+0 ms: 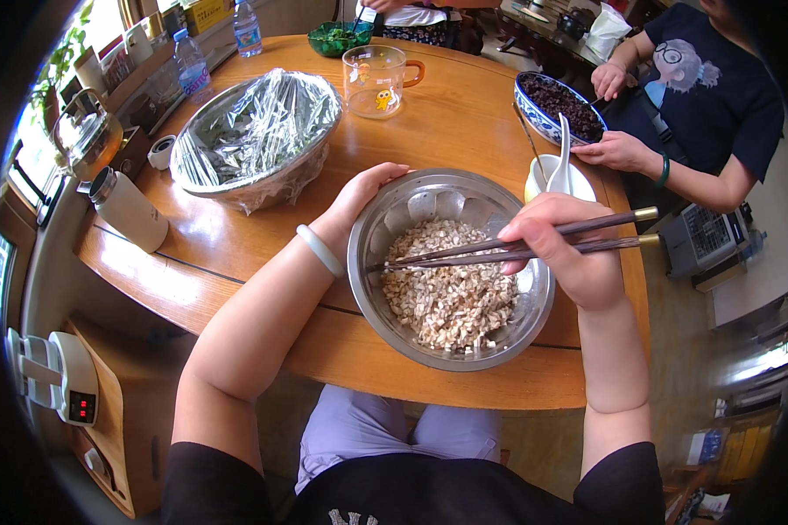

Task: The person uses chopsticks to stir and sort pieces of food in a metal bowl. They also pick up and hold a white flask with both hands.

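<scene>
A stainless steel bowl [452, 359] of finely chopped pale food [453, 308], perhaps mushroom, stands near the table's front edge. My left hand [366, 190] rests against the bowl's upper left rim, a pale bangle on the wrist. In my right hand [565, 243] is a pair of dark wooden chopsticks [459, 254] with brass-coloured ends; their tips reach across the food towards the bowl's left inner wall. Just beyond my right hand stands a white cup or bowl [579, 184] holding a white spoon [563, 154] and a thin dark stick or handle.
Left on the wooden table [459, 144] are a film-covered bowl [256, 138], a flask [128, 210] and water bottles [192, 65]. A glass mug [374, 82] and green bowl [339, 39] stand farther back. At right, a person [702, 85] touches a patterned bowl [538, 125] of dark food.
</scene>
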`<action>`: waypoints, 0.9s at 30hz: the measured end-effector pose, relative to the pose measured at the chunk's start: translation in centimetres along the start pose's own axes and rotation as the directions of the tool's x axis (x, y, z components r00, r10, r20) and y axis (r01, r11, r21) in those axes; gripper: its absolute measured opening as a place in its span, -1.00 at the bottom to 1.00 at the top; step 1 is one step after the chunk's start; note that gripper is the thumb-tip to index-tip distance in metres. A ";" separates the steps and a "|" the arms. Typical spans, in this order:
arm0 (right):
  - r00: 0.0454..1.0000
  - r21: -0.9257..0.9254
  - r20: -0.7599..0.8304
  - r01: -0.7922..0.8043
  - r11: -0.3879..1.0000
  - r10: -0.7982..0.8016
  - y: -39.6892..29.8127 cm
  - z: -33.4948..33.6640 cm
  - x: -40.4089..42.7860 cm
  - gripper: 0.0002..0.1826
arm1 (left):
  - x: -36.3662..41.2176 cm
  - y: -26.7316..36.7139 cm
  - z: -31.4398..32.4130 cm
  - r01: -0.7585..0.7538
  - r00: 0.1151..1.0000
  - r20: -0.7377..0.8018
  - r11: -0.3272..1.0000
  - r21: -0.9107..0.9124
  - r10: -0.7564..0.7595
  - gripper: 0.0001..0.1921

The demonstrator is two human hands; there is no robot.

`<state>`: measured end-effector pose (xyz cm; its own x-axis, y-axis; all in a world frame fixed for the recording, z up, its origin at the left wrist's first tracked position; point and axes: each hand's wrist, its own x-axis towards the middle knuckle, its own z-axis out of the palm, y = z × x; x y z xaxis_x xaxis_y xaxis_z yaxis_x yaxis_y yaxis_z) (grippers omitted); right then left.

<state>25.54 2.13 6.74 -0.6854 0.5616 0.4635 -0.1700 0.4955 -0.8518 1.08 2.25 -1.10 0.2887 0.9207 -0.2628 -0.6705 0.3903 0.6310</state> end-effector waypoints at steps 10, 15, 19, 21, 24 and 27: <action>0.998 -0.012 -0.026 -0.065 0.998 0.065 0.1 0.2 0.1 -0.83 | 0.1 0.0 0.1 0.023 1.000 -0.016 1.000 -0.005 -0.023 -0.74; 0.997 0.013 -0.072 -0.027 1.000 0.028 -0.2 -0.1 0.2 -0.83 | 0.1 0.0 0.2 0.002 0.999 -0.036 1.000 0.012 -0.002 -0.74; 0.993 -0.045 -0.040 -0.115 0.992 0.113 0.1 0.3 0.1 -0.82 | 0.2 0.0 0.2 -0.004 0.999 -0.051 1.000 0.018 0.004 -0.74; 0.993 -0.009 -0.071 -0.100 0.995 0.100 0.1 0.3 0.1 -0.81 | 0.4 0.0 -0.1 0.004 0.999 -0.039 1.000 0.012 -0.004 -0.74; 0.995 -0.010 -0.101 -0.028 1.000 0.026 -0.1 0.4 0.1 -0.78 | 0.1 0.0 -0.1 0.001 1.000 -0.025 1.000 0.003 -0.001 -0.74; 0.990 -0.045 -0.072 -0.123 0.991 0.119 0.2 0.6 0.0 -0.78 | -0.1 0.0 0.1 0.007 1.000 -0.017 1.000 -0.008 -0.007 -0.74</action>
<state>25.05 1.87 6.43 -0.6477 0.6631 0.3752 -0.0524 0.4525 -0.8902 1.18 2.16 -1.01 0.2820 0.9179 -0.2793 -0.6740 0.3967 0.6232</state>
